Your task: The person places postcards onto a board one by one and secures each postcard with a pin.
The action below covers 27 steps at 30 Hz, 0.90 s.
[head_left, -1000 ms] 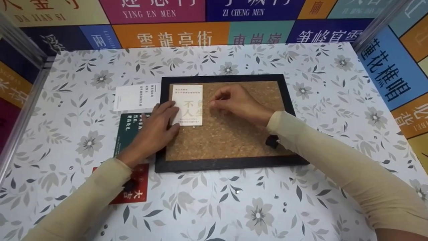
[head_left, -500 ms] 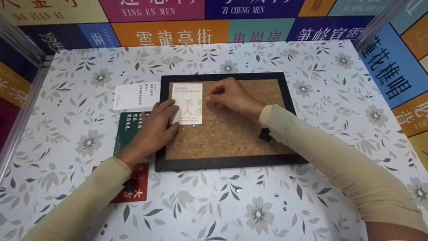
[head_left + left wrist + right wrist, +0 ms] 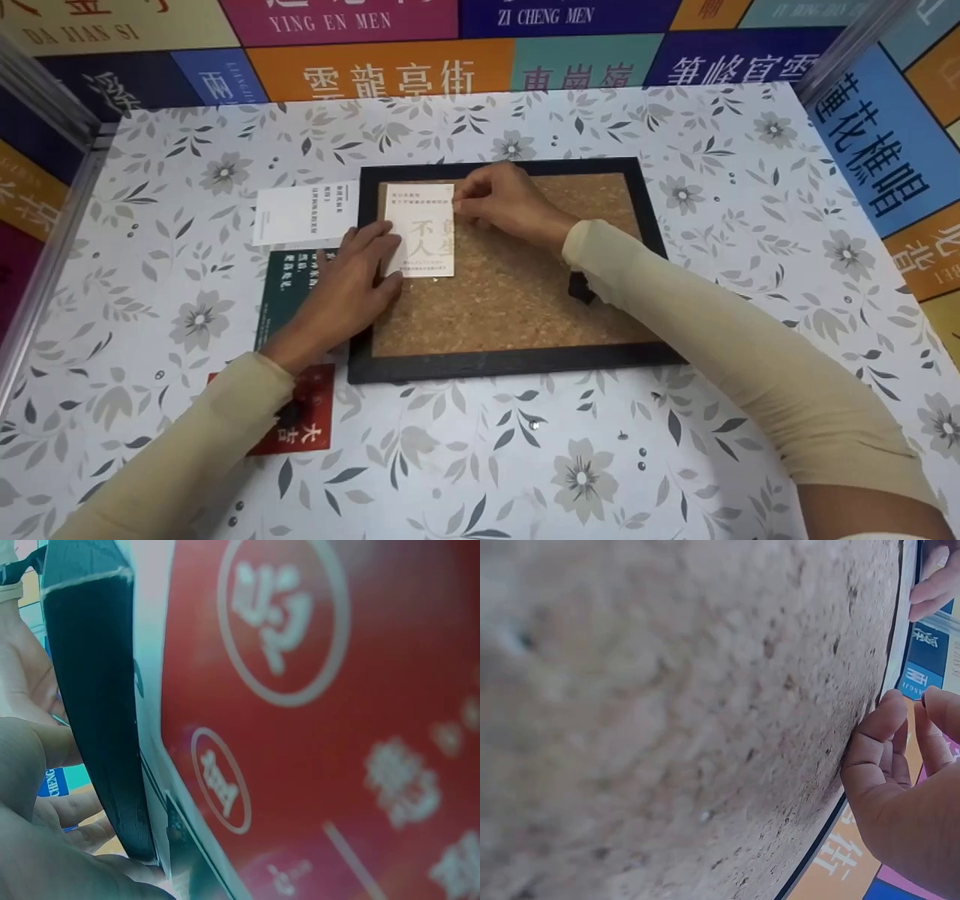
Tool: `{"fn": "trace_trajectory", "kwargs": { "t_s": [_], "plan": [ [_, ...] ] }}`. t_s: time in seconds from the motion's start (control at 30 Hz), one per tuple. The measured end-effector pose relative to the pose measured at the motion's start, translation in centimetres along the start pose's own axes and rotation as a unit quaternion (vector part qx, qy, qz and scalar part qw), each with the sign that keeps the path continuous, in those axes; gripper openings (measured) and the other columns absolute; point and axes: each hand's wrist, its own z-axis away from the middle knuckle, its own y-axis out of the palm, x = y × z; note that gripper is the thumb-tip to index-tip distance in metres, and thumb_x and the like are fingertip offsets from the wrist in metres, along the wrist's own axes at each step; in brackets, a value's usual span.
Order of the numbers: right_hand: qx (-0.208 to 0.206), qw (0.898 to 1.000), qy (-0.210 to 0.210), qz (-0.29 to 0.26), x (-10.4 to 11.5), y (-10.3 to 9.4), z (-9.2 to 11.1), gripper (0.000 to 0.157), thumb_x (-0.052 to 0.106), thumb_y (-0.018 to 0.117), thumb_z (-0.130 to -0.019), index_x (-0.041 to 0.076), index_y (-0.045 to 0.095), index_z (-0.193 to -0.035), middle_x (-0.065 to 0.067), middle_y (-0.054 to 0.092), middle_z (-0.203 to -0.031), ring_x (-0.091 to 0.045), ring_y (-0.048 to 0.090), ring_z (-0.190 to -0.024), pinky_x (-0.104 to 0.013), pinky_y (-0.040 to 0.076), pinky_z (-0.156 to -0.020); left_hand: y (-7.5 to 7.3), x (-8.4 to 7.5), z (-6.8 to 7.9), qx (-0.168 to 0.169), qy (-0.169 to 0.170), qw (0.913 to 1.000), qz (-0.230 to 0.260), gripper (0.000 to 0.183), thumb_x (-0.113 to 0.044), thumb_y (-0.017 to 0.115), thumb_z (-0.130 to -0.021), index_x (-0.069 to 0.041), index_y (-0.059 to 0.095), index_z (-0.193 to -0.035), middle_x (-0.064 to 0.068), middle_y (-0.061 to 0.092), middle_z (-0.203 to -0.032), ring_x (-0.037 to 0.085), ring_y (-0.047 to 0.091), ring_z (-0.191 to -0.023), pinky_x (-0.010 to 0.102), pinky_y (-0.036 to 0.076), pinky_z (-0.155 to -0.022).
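Observation:
A cork board [image 3: 517, 307] in a black frame lies on the table. At its upper left sits a white card [image 3: 420, 225] with pale gold lettering. My left hand [image 3: 341, 289] rests across the frame's left side, fingertips touching the card's left edge; the left wrist view shows its fingers [image 3: 82, 832] beside the black frame. At the card's upper right edge, my right hand [image 3: 510, 202] has thumb and fingers together. In the right wrist view a tiny dark thumbtack [image 3: 923, 699] shows at its fingertips, mostly hidden. A small shiny speck [image 3: 435, 280] marks the card's lower edge.
Left of the frame lie a white card [image 3: 300, 214], a green card [image 3: 285, 292] partly under the left hand, and a red card [image 3: 311, 412] partly under the forearm. Small shiny bits [image 3: 534, 425] lie on the flowered table in front. Panels with lettering [image 3: 390, 79] stand behind.
My right hand has moved left and slightly away from me over the cork, up to the card's upper right edge. The left hand and card stay in place.

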Motion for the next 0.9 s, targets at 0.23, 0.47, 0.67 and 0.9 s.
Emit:
{"fn": "trace_trajectory", "kwargs": {
  "t_s": [0.23, 0.47, 0.67, 0.9],
  "plan": [
    [-0.003, 1.000, -0.001, 0.017, 0.5, 0.1, -0.9, 0.012, 0.008, 0.073, -0.105, -0.001, 0.081, -0.106, -0.014, 0.077, -0.098, -0.019, 0.067, -0.083, -0.030, 0.056, -0.070, -0.1, 0.0, 0.1, 0.001, 0.000, 1.0000, 0.000, 0.057, -0.018, 0.067, -0.108, -0.005, 0.052, -0.162, 0.012, 0.030, -0.180, 0.054, 0.014, -0.165, 0.086, -0.002, -0.121],
    [-0.010, 1.000, -0.015, 0.019, 0.7, 0.2, -1.6, 0.012, 0.007, 0.073, -0.105, -0.002, 0.081, -0.103, -0.015, 0.077, -0.094, -0.018, 0.065, -0.077, -0.029, 0.055, -0.065, -0.3, 0.0, 0.0, -0.003, 0.005, 1.0000, -0.001, 0.058, -0.018, 0.068, -0.108, -0.005, 0.052, -0.162, 0.012, 0.031, -0.180, 0.053, 0.015, -0.165, 0.086, -0.002, -0.121],
    [-0.010, 1.000, -0.023, 0.016, 0.9, -0.2, -2.0, 0.014, 0.008, 0.072, -0.106, -0.002, 0.083, -0.107, -0.017, 0.078, -0.097, -0.021, 0.069, -0.081, -0.030, 0.057, -0.068, -0.3, 0.0, 0.1, -0.001, 0.003, 1.0000, -0.003, 0.058, -0.020, 0.068, -0.108, -0.006, 0.052, -0.163, 0.011, 0.030, -0.180, 0.053, 0.014, -0.165, 0.085, -0.002, -0.122],
    [-0.012, 1.000, -0.026, 0.010, 0.7, -0.4, -2.4, 0.017, 0.007, 0.070, -0.107, -0.004, 0.082, -0.109, -0.020, 0.078, -0.097, -0.025, 0.070, -0.081, -0.032, 0.058, -0.067, 0.0, 0.0, 0.0, 0.001, 0.005, 1.0000, -0.006, 0.057, -0.019, 0.068, -0.109, -0.004, 0.053, -0.162, 0.012, 0.031, -0.179, 0.054, 0.015, -0.165, 0.088, 0.000, -0.121]
  ]
}}
